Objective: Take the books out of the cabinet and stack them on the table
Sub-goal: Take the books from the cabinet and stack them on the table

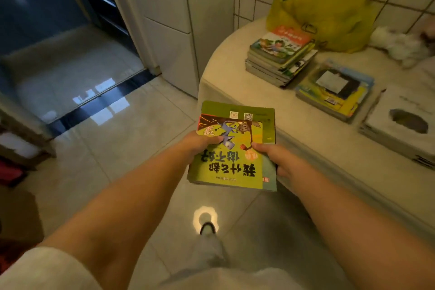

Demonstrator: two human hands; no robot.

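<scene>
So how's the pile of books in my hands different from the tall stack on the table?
The held books are gripped by the left hand and right hand, off the table; the tall stack rests on it. The held pile is thinner, with a green cover; the stack's is orange-topped. Both are picture books.

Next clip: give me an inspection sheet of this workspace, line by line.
Surface: pale round table, at right, against a tiled wall.
Job's things: green books held in both hands over the floor, off the table's edge; tall book stack and flatter book pile on the table.
Clutter: yellow bag, white box, white soft toy.
Grippers: left hand and right hand grip the books' near edge.
Cables: nothing seen.
Surroundings: glossy floor tiles, white cupboard, dark doorway.
</scene>
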